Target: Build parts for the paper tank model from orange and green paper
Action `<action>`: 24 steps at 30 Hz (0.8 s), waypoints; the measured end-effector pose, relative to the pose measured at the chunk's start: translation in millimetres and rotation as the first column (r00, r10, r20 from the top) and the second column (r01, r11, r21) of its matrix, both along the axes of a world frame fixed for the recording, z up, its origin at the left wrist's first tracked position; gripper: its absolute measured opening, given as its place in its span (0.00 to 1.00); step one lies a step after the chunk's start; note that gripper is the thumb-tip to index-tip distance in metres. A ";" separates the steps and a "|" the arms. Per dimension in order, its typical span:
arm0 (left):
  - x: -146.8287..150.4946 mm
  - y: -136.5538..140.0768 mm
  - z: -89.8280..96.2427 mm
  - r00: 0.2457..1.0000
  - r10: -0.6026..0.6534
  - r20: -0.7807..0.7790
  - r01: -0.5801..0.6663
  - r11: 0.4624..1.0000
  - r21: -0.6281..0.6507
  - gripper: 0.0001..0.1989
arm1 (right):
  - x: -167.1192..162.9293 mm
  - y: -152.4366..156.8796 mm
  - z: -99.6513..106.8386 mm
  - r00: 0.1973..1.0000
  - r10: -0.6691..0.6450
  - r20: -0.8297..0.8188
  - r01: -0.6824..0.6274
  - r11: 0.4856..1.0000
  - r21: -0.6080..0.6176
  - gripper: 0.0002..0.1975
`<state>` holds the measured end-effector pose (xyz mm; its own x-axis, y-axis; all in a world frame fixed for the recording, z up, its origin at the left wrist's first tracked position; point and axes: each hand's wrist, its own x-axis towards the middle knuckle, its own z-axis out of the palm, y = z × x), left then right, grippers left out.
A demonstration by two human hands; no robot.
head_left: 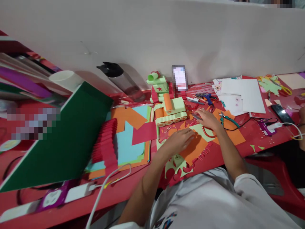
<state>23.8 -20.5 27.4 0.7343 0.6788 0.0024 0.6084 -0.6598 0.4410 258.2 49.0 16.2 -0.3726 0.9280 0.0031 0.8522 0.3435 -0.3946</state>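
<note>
My left hand [181,139] rests on a sheet of orange paper [197,147], its fingers stretched out toward the right. My right hand [205,119] is closed over a pair of scissors, with a grey blade showing at the fingertips; the red handle [209,132] shows below the wrist over light green paper [202,129]. Just beyond my hands stands a paper tank model [175,109] in light green and orange. Behind it is another light green paper model [159,87] with a red star. Cut green paper with red pieces [177,167] lies near my left wrist.
To the left are stacked coloured sheets [126,149], pleated red paper [105,143], and a tilted green board [64,136]. A bottle [121,79] and phone [180,77] stand by the wall. Right lie a glue gun [207,98], pliers [228,120], white sheets [250,92]; another person's arm [302,127] appears.
</note>
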 end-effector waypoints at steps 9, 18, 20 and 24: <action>26.2 24.8 -30.5 0.999 -0.046 0.013 0.046 0.999 0.026 0.14 | 75.6 8.5 12.3 0.983 -0.181 -0.003 0.181 0.983 -0.003 0.12; 14.0 26.5 -57.6 0.950 -0.029 0.312 0.030 1.000 -0.001 0.14 | 103.2 23.7 29.5 0.986 -0.092 0.136 0.110 0.985 -0.136 0.14; 12.4 26.8 -58.6 0.938 -0.019 0.345 0.033 0.999 -0.036 0.14 | 103.3 34.9 35.6 0.986 -0.041 0.162 0.073 0.977 -0.200 0.12; 11.3 26.8 -57.1 0.929 -0.008 0.370 0.028 0.998 -0.051 0.14 | 99.9 53.5 40.0 0.976 0.021 0.216 0.060 0.931 -0.360 0.07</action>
